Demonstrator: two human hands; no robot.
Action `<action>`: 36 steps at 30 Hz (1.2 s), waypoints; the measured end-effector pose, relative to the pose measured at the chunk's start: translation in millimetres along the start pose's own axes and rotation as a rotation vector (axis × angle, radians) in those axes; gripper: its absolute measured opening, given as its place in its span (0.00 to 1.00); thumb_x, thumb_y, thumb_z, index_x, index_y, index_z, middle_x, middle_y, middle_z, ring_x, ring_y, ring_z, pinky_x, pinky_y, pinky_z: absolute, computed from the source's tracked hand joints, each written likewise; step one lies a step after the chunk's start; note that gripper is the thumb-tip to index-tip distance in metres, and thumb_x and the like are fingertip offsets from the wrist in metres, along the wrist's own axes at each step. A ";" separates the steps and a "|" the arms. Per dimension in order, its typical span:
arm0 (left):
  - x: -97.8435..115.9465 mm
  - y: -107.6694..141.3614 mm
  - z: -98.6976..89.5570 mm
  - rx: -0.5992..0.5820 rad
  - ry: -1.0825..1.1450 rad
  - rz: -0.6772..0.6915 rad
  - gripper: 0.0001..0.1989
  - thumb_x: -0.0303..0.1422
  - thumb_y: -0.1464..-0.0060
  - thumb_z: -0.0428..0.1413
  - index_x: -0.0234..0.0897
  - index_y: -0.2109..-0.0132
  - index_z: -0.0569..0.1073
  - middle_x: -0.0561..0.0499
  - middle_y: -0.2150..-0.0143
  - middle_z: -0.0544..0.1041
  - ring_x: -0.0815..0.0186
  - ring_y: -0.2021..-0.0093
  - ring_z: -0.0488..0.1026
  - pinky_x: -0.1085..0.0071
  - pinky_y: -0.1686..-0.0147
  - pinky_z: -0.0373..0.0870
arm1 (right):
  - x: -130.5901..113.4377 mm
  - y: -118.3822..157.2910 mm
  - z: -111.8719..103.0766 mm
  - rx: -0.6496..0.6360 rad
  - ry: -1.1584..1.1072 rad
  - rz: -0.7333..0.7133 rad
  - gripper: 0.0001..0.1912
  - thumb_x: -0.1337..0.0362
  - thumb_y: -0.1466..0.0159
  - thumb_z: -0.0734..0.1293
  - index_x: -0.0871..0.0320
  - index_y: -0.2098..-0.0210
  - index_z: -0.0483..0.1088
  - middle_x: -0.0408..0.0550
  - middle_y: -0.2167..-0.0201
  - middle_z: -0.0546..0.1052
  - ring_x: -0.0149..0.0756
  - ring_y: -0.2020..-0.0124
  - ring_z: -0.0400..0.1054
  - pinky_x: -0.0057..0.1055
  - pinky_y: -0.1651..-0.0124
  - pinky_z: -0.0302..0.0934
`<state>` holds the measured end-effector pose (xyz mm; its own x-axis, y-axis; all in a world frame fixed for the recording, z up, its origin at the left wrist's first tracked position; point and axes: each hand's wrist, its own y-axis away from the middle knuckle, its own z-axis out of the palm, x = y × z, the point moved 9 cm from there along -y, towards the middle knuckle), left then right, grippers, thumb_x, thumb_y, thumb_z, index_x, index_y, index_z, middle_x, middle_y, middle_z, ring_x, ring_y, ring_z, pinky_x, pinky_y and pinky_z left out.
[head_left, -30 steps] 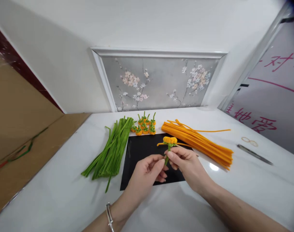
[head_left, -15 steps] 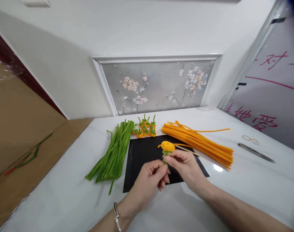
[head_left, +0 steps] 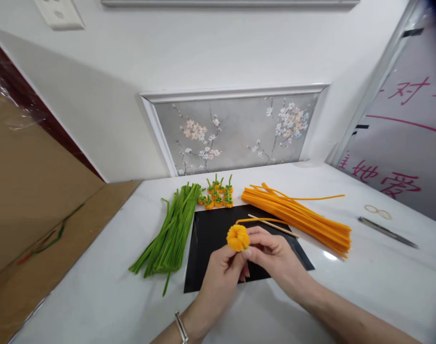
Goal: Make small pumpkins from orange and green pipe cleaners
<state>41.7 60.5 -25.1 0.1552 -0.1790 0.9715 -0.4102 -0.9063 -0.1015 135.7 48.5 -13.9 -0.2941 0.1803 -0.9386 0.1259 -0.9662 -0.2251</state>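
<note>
An orange fuzzy pumpkin shape (head_left: pixel 238 238) is held up over the black mat (head_left: pixel 207 239), its round ribbed face turned toward me. My left hand (head_left: pixel 223 274) pinches beneath it, where its green stem was visible a moment earlier. My right hand (head_left: pixel 275 253) grips it from the right, fingertips meeting those of my left hand. An orange strand (head_left: pixel 264 220) runs from behind the pumpkin shape to the right. Close by, a thin wooden stick (head_left: pixel 278 228) lies across the mat's right part.
Green fuzzy stems (head_left: pixel 175 234) lie left of the mat, orange stems (head_left: pixel 300 215) to its right. Several small pumpkins (head_left: pixel 218 196) stand behind it. Tweezers (head_left: pixel 388 231) and two rubber bands (head_left: pixel 378 211) lie far right. Brown cardboard (head_left: pixel 78 234) borders the left.
The pumpkin shape has tilted toward me and moved slightly down and left, and its green underside is now mostly hidden. The view has shifted slightly, and more of the stick shows.
</note>
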 end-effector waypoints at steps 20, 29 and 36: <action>50.7 18.2 -24.1 -0.019 -0.124 0.368 0.24 0.28 0.47 0.62 0.48 0.44 0.68 0.49 0.48 0.72 0.62 0.51 0.70 0.69 0.51 0.68 | -26.7 9.9 -17.7 0.129 0.555 -0.357 0.06 0.68 0.38 0.66 0.54 0.69 0.76 0.47 0.66 0.75 0.35 0.65 0.71 0.29 0.62 0.67; 50.1 15.8 -26.4 0.001 0.102 0.288 0.17 0.25 0.45 0.60 0.47 0.49 0.73 0.52 0.53 0.74 0.69 0.57 0.74 0.78 0.55 0.73 | -73.5 28.0 -10.4 0.103 0.790 -0.571 0.16 0.69 0.36 0.67 0.52 0.49 0.69 0.51 0.54 0.75 0.38 0.56 0.70 0.32 0.59 0.68; 46.4 12.8 -23.5 0.027 0.169 0.306 0.18 0.24 0.47 0.61 0.49 0.51 0.74 0.54 0.55 0.75 0.70 0.56 0.75 0.80 0.56 0.74 | -81.0 34.4 8.3 0.111 0.804 -0.744 0.12 0.73 0.37 0.67 0.58 0.54 0.73 0.52 0.61 0.78 0.37 0.60 0.73 0.32 0.57 0.70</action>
<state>22.5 49.6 23.7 -0.1231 -0.3803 0.9166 -0.3900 -0.8308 -0.3970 156.0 -0.9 56.5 0.4465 0.7528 -0.4837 0.0751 -0.5702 -0.8181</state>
